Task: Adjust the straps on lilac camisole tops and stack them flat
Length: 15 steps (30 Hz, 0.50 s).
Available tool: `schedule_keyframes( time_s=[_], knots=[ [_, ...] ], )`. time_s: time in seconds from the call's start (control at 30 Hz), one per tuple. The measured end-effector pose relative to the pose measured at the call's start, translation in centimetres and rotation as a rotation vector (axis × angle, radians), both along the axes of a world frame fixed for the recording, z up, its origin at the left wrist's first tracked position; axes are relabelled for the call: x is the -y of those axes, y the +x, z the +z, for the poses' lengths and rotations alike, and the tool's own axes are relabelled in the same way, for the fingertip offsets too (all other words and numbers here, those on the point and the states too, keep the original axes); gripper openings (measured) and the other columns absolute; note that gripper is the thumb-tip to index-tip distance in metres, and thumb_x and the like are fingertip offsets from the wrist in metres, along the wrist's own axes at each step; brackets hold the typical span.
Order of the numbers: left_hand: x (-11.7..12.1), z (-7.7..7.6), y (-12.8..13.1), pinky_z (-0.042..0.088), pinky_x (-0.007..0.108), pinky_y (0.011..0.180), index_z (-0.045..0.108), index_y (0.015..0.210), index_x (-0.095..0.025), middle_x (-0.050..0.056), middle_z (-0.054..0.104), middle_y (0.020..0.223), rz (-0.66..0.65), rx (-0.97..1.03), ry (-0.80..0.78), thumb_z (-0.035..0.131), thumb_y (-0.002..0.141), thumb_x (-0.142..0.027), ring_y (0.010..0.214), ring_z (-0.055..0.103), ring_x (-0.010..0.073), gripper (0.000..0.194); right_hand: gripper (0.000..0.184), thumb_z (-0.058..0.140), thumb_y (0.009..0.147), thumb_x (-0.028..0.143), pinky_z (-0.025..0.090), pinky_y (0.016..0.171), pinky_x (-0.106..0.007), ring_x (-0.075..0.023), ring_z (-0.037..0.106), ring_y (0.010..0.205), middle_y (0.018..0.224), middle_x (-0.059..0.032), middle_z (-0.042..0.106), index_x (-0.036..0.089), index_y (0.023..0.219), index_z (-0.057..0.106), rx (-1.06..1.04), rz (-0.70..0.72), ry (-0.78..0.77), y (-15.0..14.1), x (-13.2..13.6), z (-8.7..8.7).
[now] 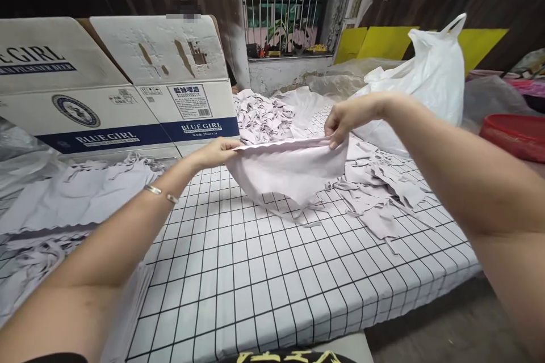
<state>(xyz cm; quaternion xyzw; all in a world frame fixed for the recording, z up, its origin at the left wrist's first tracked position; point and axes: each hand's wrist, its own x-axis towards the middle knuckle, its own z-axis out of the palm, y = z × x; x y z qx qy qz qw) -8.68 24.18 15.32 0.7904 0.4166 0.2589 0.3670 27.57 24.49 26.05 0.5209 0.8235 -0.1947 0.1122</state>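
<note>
A pale lilac cloth piece (pixel 289 170) hangs stretched between my two hands above the white, black-gridded sheet (pixel 255 278). My left hand (pixel 217 152) pinches its left top corner, with a thin bracelet on that wrist. My right hand (pixel 343 119) pinches the right top corner, fingers closed on the edge. The cloth's lower point droops down to the sheet. Loose lilac scraps (pixel 374 193) lie just right of it.
A heap of lilac cut pieces (pixel 261 116) lies behind the cloth. Cardboard Blue Girl boxes (pixel 128 85) stand at the left, with stacked lilac cloth (pixel 76 193) below them. A white plastic bag (pixel 430 79) and a red basin (pixel 515 133) are at the right.
</note>
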Motion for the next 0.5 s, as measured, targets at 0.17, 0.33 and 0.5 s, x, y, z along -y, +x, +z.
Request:
schedule_keyframes(
  time_s=[0.17, 0.33, 0.5],
  knots=[
    [-3.0, 6.8, -3.4, 0.043, 0.02, 0.072, 0.072, 0.095, -0.012, 0.0, 0.071, 0.088, 0.216, -0.44, 0.326, 0.052, 0.077, -0.007, 0.079, 0.058, 0.0136, 0.028, 0.035, 0.087, 0.066, 0.051, 0.038, 0.054, -0.027, -0.0171, 0.055, 0.057, 0.06, 0.0003, 0.061, 0.019, 0.067, 0.072, 0.008, -0.052, 0.406, -1.9, -4.3, -1.5],
    [2.6, 7.1, -5.7, 0.045, 0.023, 0.074, 0.073, 0.103, -0.017, -0.001, 0.072, 0.082, 0.285, -0.54, 0.499, 0.051, 0.084, -0.015, 0.072, 0.058, 0.0139, 0.03, 0.036, 0.077, 0.078, 0.054, 0.039, 0.06, -0.03, -0.0195, 0.055, 0.063, 0.063, -0.0021, 0.06, 0.018, 0.073, 0.074, -0.136, 0.021, 0.686, -1.0, -1.0, -2.1],
    [16.7, -6.6, -5.3, 0.052, 0.038, 0.078, 0.072, 0.105, -0.014, 0.01, 0.074, 0.1, 0.147, -0.543, 0.777, 0.043, 0.085, -0.012, 0.09, 0.068, 0.0244, 0.036, 0.019, 0.058, 0.093, 0.023, 0.039, 0.072, -0.034, -0.0209, 0.054, 0.072, 0.075, -0.0056, 0.061, 0.018, 0.08, 0.072, -0.166, 0.305, 0.717, -1.1, 10.7, -12.9]
  ],
)
